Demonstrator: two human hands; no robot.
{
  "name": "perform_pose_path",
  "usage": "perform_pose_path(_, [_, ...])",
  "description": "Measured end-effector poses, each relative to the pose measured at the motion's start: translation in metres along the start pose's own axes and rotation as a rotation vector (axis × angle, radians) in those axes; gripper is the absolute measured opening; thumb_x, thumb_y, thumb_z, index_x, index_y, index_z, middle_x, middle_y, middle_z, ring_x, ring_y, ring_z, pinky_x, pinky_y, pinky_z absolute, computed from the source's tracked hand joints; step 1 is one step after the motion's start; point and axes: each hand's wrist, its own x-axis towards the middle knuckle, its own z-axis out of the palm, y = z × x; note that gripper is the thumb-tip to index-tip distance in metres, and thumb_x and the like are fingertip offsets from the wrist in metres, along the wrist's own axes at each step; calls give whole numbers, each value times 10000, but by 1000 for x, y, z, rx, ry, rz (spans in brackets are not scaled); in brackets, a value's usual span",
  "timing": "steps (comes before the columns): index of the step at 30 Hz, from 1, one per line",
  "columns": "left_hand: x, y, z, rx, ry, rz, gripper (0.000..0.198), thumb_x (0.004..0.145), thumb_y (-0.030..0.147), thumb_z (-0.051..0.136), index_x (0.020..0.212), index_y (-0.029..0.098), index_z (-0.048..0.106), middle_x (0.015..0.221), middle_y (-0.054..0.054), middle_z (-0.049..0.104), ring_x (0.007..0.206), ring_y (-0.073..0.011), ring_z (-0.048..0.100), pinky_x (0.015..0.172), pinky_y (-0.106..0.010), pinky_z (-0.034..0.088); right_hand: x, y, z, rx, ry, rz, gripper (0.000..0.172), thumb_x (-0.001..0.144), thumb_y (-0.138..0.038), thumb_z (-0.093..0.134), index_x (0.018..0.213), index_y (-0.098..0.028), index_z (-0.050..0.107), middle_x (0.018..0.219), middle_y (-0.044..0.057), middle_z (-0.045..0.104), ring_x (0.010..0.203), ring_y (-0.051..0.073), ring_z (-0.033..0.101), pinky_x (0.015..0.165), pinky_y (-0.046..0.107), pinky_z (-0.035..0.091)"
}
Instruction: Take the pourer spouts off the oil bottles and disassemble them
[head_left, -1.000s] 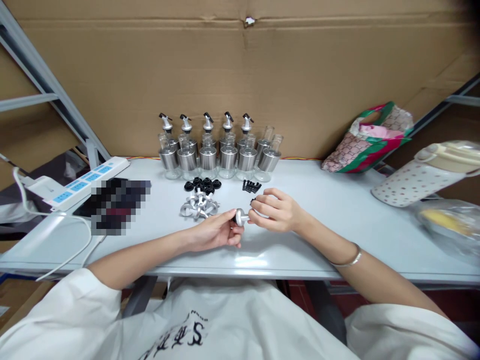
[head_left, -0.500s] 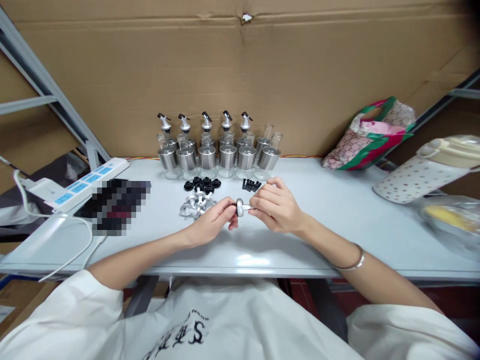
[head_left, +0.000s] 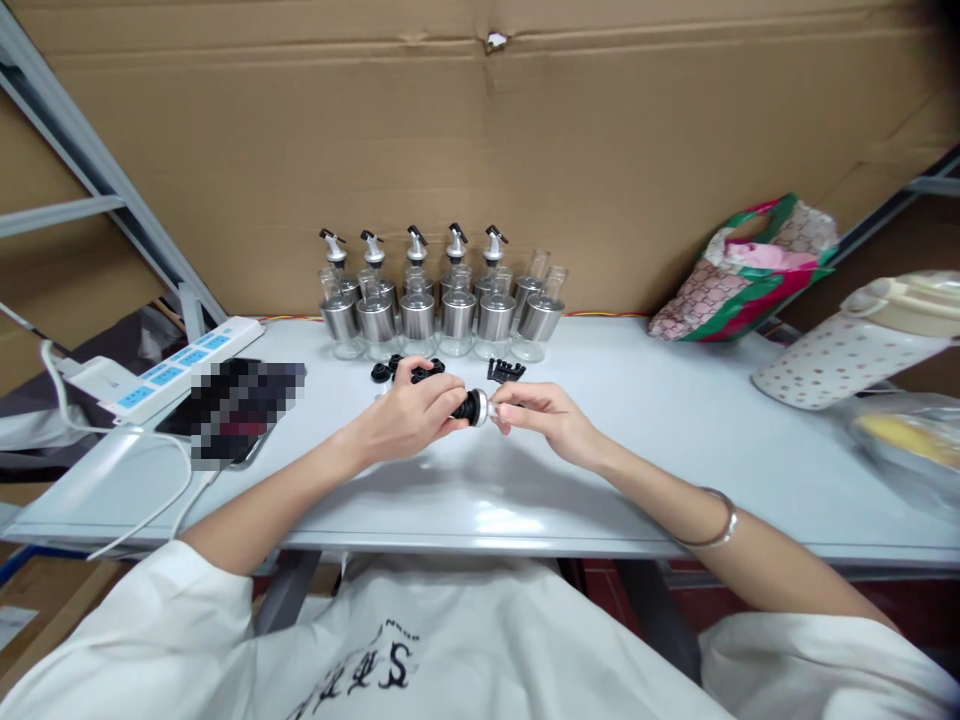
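Both hands meet above the table around one pour spout (head_left: 482, 407), a silver piece with a black ribbed stopper. My left hand (head_left: 416, 410) is closed round the stopper end. With thumb and fingers, my right hand (head_left: 551, 420) pinches the narrow silver end. Just behind my left hand lie black stoppers (head_left: 381, 372), partly covered by it; the silver spout parts there are almost wholly hidden. Small black levers (head_left: 506, 370) lie in a group behind my right hand.
Glass bottles with steel sleeves (head_left: 417, 318) stand in rows at the back, several topped with spouts (head_left: 457, 243). A power strip (head_left: 191, 365) and a phone (head_left: 247, 440) are at the left. A patterned bag (head_left: 739, 280) and a dotted flask (head_left: 847, 350) stand at the right.
My left hand has shifted its hold and turned over the stopper end, now covering the silver parts. More of the black ribbed stopper shows. My right hand has moved its grip along the spout.
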Motion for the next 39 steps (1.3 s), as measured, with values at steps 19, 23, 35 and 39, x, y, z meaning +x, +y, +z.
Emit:
perform_pose_path(19, [-9, 10, 2, -126, 72, -200, 214, 967, 351, 341, 1059, 173, 415, 959, -72, 645, 904, -174, 593, 868, -364, 310, -8, -5, 3, -346, 101, -271, 217, 903, -361, 522, 860, -177, 629, 814, 43, 659, 744, 155, 573, 725, 301, 417])
perform_pose_path(23, [-11, 14, 4, -154, 61, -272, 227, 967, 360, 326, 1048, 180, 438, 975, -71, 639, 901, -177, 588, 893, -380, 282, -7, -2, -3, -726, 193, -656, 111, 906, -245, 529, 931, -182, 617, 832, 58, 671, 778, 173, 581, 727, 330, 413])
perform_pose_path(35, [-6, 14, 2, -199, -39, -204, 353, 983, 397, 249, 932, 152, 498, 830, -42, 653, 760, -159, 564, 823, -361, 288, -5, 6, -14, -1184, 376, -957, 137, 856, -201, 609, 985, -243, 621, 809, 27, 597, 807, 164, 530, 746, 329, 375])
perform_pose_path(39, [-6, 14, 3, -123, -52, -204, 301, 984, 346, 268, 941, 156, 498, 848, -43, 669, 765, -158, 578, 823, -362, 285, -4, 6, -15, -1213, 374, -952, 97, 868, -250, 599, 960, -233, 624, 811, 32, 591, 818, 174, 510, 757, 343, 357])
